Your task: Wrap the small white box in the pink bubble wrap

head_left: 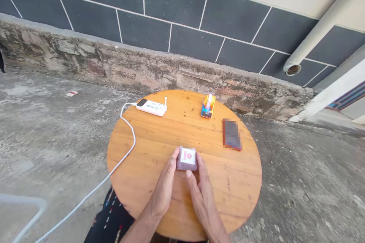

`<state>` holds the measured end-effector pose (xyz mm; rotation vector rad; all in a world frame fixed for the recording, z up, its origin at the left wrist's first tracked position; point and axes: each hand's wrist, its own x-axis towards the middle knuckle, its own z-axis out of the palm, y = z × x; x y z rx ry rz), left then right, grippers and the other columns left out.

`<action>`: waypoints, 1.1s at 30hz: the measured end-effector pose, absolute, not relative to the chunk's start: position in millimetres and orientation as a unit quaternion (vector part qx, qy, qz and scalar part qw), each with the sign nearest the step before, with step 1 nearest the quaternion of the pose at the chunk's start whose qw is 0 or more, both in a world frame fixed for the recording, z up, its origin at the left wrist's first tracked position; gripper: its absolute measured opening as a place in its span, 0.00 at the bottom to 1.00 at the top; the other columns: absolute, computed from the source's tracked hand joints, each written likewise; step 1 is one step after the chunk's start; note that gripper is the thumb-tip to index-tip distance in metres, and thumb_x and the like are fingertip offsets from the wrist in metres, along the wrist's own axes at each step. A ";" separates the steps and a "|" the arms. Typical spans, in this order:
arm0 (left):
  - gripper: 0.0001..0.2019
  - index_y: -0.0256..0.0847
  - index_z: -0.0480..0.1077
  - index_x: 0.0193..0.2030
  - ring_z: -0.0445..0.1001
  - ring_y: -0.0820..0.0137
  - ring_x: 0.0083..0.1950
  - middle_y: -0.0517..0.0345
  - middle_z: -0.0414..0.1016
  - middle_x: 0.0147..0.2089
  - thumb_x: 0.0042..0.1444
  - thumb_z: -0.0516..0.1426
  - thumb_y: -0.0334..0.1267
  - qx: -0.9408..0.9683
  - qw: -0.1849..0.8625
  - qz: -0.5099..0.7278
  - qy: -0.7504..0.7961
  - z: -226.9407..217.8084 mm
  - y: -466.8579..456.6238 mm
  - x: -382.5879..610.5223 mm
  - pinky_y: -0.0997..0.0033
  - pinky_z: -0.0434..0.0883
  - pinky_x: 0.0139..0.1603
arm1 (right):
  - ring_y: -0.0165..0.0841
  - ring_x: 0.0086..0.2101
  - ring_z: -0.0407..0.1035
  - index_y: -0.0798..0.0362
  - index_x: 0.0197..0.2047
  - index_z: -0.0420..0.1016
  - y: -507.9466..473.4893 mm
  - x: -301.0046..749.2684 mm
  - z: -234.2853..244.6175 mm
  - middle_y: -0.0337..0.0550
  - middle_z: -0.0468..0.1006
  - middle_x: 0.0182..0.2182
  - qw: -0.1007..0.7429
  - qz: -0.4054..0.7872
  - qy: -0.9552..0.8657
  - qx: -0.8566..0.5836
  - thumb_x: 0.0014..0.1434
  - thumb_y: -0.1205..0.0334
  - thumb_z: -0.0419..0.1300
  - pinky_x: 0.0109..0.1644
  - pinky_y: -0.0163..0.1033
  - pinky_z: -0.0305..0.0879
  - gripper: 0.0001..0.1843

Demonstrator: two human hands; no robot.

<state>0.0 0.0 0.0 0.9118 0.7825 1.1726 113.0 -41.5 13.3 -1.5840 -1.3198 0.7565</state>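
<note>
A small pale purple box with a white top and a red dot (187, 158) rests on the round wooden table (142, 159). My left hand (164, 188) lies along the box's left side, fingers together and touching it. My right hand (201, 188) closes on the box's right side and near edge, thumb at the front. Both hands hold the box on the tabletop.
A white power strip (151, 106) with a white cable (125, 148) sits at the table's far left. An orange and blue tape dispenser (208, 105) stands at the far side, a dark blurred flat object (232, 134) to its right. Concrete floor, stone ledge and tiled wall surround.
</note>
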 end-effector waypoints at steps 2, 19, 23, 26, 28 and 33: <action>0.29 0.44 0.53 0.68 0.45 0.62 0.72 0.57 0.49 0.72 0.65 0.43 0.55 0.407 0.669 0.518 0.344 -0.4 -0.7 -1.3 0.54 0.43 0.72 | 0.40 0.66 0.45 0.49 0.69 0.46 -42.0 114.1 12.7 0.44 0.49 0.68 0.456 0.299 -0.534 -0.646 0.64 0.49 0.50 0.69 0.53 0.42 0.34; 0.17 0.42 0.67 0.54 0.68 0.61 0.58 0.50 0.70 0.55 0.58 0.54 0.39 0.605 0.384 0.495 0.491 4.3 17.0 -4.1 0.55 0.66 0.58 | 0.44 0.56 0.62 0.51 0.44 0.76 17.3 164.0 48.4 0.52 0.68 0.56 0.371 0.113 -0.699 -0.600 0.60 0.58 0.56 0.58 0.54 0.59 0.12; 0.15 0.42 0.68 0.53 0.68 0.61 0.56 0.50 0.71 0.53 0.59 0.53 0.38 0.630 0.346 0.486 0.496 6.4 19.6 0.0 0.56 0.68 0.56 | 0.46 0.55 0.64 0.51 0.41 0.77 30.0 155.8 57.1 0.52 0.70 0.55 0.307 0.111 -0.725 -0.606 0.58 0.61 0.57 0.57 0.56 0.59 0.10; 0.14 0.41 0.68 0.52 0.69 0.61 0.54 0.50 0.72 0.51 0.60 0.53 0.38 0.642 0.333 0.481 0.495 7.9 21.4 1.2 0.57 0.68 0.55 | 0.45 0.53 0.65 0.50 0.34 0.77 34.7 152.3 61.0 0.49 0.73 0.52 0.279 0.127 -0.728 -0.613 0.58 0.63 0.56 0.56 0.54 0.58 0.08; 0.14 0.40 0.68 0.52 0.69 0.61 0.54 0.49 0.72 0.51 0.59 0.53 0.38 0.646 0.326 0.479 0.497 7.6 21.5 1.5 0.57 0.68 0.55 | 0.43 0.53 0.66 0.50 0.31 0.76 38.0 151.3 63.2 0.48 0.75 0.50 0.276 0.145 -0.725 -0.614 0.60 0.64 0.54 0.54 0.51 0.60 0.10; 0.16 0.41 0.67 0.53 0.69 0.60 0.55 0.50 0.72 0.52 0.58 0.53 0.36 0.656 0.312 0.482 0.490 5.7 17.4 1.6 0.58 0.68 0.56 | 0.41 0.51 0.68 0.50 0.29 0.71 43.0 153.3 68.4 0.48 0.77 0.46 0.297 0.161 -0.720 -0.606 0.61 0.63 0.51 0.52 0.48 0.62 0.11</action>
